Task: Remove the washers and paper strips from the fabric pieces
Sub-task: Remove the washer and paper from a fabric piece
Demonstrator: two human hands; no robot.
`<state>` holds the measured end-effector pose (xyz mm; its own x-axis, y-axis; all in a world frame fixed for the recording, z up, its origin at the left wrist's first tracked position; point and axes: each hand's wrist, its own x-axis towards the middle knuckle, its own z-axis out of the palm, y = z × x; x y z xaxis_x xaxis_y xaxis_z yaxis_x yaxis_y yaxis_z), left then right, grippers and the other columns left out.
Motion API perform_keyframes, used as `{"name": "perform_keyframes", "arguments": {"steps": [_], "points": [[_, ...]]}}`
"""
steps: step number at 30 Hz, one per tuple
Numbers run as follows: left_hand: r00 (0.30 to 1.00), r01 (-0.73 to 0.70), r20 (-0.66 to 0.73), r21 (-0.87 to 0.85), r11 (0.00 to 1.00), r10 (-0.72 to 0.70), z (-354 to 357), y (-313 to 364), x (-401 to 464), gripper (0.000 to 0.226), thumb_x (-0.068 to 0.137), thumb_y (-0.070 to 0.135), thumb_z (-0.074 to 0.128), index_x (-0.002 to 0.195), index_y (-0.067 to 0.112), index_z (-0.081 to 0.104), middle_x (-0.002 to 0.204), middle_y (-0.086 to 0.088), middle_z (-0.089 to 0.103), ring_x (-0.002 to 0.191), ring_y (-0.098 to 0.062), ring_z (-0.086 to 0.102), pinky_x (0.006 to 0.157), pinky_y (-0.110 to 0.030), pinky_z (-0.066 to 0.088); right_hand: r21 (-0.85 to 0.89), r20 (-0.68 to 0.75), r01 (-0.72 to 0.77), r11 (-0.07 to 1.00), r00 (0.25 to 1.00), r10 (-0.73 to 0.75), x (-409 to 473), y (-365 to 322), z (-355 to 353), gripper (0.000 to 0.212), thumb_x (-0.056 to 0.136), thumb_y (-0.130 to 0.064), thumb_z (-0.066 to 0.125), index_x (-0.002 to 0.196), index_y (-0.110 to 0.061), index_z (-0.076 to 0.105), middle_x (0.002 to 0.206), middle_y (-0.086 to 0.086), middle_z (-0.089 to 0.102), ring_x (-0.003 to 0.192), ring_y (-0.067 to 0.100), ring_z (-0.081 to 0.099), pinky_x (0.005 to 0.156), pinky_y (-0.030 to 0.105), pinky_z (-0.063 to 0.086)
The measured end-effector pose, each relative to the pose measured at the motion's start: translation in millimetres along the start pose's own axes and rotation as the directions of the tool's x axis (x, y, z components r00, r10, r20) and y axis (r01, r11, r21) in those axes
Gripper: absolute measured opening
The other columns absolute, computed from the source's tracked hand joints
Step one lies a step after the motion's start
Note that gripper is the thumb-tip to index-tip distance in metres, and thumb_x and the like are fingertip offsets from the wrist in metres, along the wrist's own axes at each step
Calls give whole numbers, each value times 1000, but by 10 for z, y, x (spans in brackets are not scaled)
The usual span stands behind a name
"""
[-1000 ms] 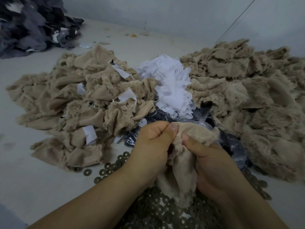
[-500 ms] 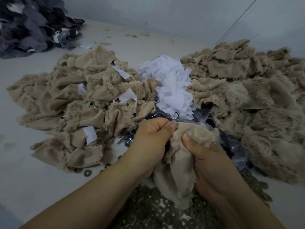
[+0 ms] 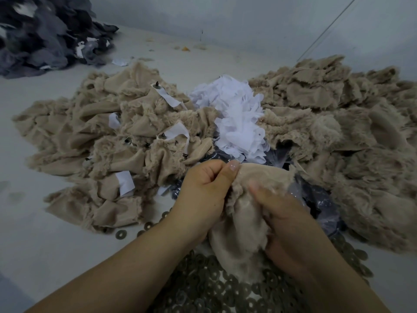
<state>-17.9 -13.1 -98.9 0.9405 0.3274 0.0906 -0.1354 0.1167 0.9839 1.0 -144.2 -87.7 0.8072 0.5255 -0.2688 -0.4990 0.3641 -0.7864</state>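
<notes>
Your two hands share one beige fabric piece [image 3: 243,233], fuzzy on one face and smooth on the other, with ragged edges. Your left hand [image 3: 203,197] is curled closed, its thumb pressing the top edge of the piece against the fingers. Your right hand [image 3: 291,224] grips the piece from the other side, fingers wrapped behind the cloth; its thumb is blurred, so the exact pinch point cannot be told.

Taking this held piece as the reference:

- Below it lies one heap of washers [image 3: 216,288], flat dull-metal rings with centre holes, too many to count. A few strays sit to its lower left.
- To its upper left lies one pile of unprocessed fabric [image 3: 108,152], showing about five white paper strips [image 3: 178,132] and several dark pointed studs.
- Directly above it sits one mound of loose white paper strips [image 3: 237,118], crumpled and thin.
- To its right spreads one pile of bare beige fabric [image 3: 338,136].
- Just behind it, crinkled dark plastic sheet [image 3: 320,197] lies on the surface.
- Far to its upper left is one heap of grey fabric [image 3: 45,35].
</notes>
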Motion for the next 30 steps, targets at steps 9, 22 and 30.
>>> {"name": "perform_keyframes", "arguments": {"steps": [9,22,30], "points": [[972,-225,114,212,951,204,-91,-49,-79,29,83,30,71,72,8,57,60,-10,47,58,-11,44,52,-24,40,-148,-105,94,985,988,-110,29,37,-86,27,82,-25,70,99,-5,78,106,21,75,101,34,73,87,44,60],[994,19,106,-137,990,-4,-71,-39,-88,47,89,27,59,78,-18,47,72,-17,50,68,-25,42,62,-34,39,-133,-173,85,987,979,-107,9,23,-41,34,84,-37,64,93,-9,79,98,18,77,90,30,76,72,36,62],[995,17,99,-73,997,-10,-40,53,-119,51,90,31,56,80,-18,45,70,-38,41,71,-28,41,67,-45,35,-39,-136,21,999,990,-26,-10,42,-4,37,79,-25,69,111,-5,74,111,21,74,104,37,71,96,53,54]]}}
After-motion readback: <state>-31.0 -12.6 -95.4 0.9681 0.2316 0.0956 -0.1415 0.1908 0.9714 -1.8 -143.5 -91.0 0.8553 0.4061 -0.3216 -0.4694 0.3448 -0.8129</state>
